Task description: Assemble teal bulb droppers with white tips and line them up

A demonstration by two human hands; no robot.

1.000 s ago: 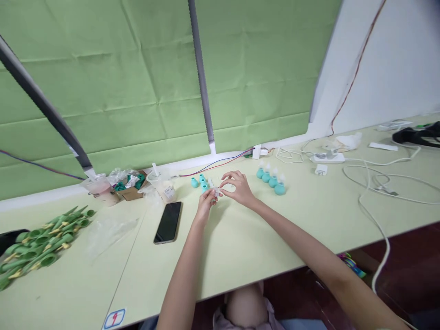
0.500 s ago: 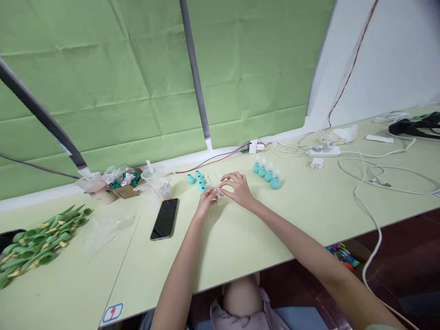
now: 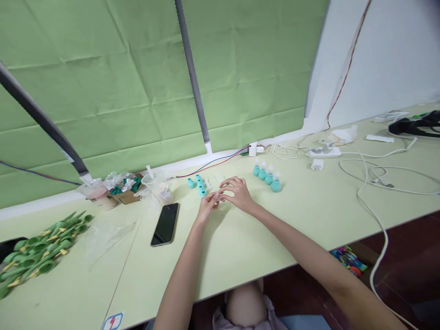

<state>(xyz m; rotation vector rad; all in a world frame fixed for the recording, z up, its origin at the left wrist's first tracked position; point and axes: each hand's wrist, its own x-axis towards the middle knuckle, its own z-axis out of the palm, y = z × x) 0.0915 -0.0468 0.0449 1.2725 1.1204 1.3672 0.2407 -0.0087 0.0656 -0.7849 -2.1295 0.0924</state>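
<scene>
Above the middle of the table, my left hand point(image 3: 206, 206) pinches a small whitish translucent piece point(image 3: 217, 197). My right hand point(image 3: 237, 193) meets it there, thumb and fingertips closed on the same piece. Its exact kind is too small to make out. Just beyond my left hand stand several turquoise bulb-shaped bottles point(image 3: 200, 184) with open necks. Small white parts point(image 3: 207, 183) lie beside them. To the right of my right hand is a slanting row of turquoise bottles with clear white tips point(image 3: 269, 178).
A black phone point(image 3: 165, 224) lies left of my left arm. Behind it are a plastic cup point(image 3: 161, 190), another drink cup point(image 3: 101, 195) and a small cardboard box point(image 3: 128, 196). Green tube-like pieces point(image 3: 44, 250) are heaped at far left. A power strip point(image 3: 323, 152) and white cables point(image 3: 373, 167) spread across the right.
Both hands stay together at the small whitish piece, with only slight finger movement. The whole view has tilted a little, so the table sits slightly lower in the picture.
</scene>
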